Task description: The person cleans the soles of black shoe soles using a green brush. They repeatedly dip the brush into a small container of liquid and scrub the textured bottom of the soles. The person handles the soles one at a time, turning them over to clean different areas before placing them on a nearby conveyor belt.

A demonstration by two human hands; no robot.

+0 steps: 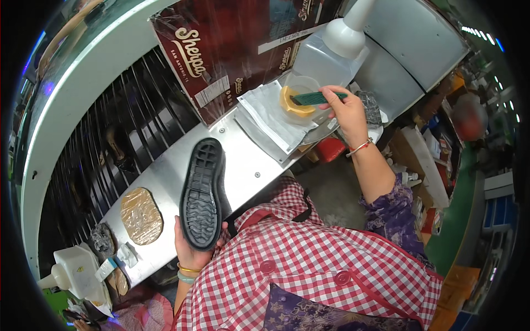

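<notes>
My left hand [186,249] cups the lower end of a black shoe sole [200,193] from beneath, thumb along its side. The sole lies lengthwise above the metal ledge, its side with ribs and square hollows facing up. My right hand [345,113] pinches the green handle of a brush [314,99]. The brush's head dips into a clear plastic tub [305,83] with a yellowish rim or coating [294,107]. That tub rests beside a flat white packet [276,118]. What liquid is inside I cannot make out.
A conveyor of dark rods [138,105] runs along the left. Behind the tub stand a translucent spouted bottle [326,58] and a maroon carton [226,49]. A film-wrapped brown pad [142,216] lies on the metal ledge [243,165]. Another person's hand [83,324] shows lower left, near a white bottle [77,267].
</notes>
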